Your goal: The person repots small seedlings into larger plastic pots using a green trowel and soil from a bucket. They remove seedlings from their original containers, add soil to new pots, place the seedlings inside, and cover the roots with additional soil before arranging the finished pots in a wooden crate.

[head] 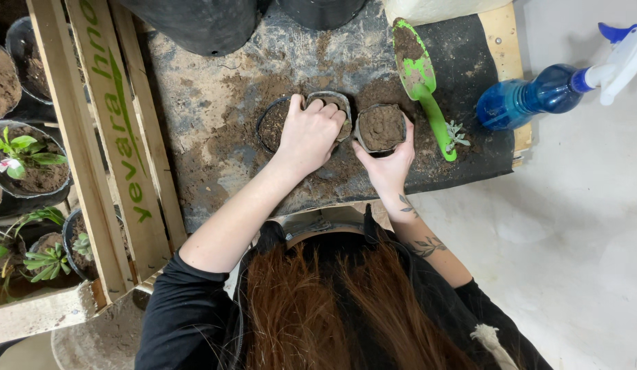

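The left hand [310,133] pressed flat on one small soil-filled black pot [330,103], the right hand [388,164] cupped another [381,127], both filled but unplanted.

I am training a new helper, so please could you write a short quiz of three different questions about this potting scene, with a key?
1. True or false: the green trowel is held in the right hand.
2. What does the left hand cover? A) the blue spray bottle B) the middle small pot C) the wooden crate
3. Fill in: the small succulent cutting lies beside the trowel's ____.

Key
1. False: the trowel lies on the dirty mat; the right hand holds the right-hand small pot, which is filled with soil.
2. B
3. handle
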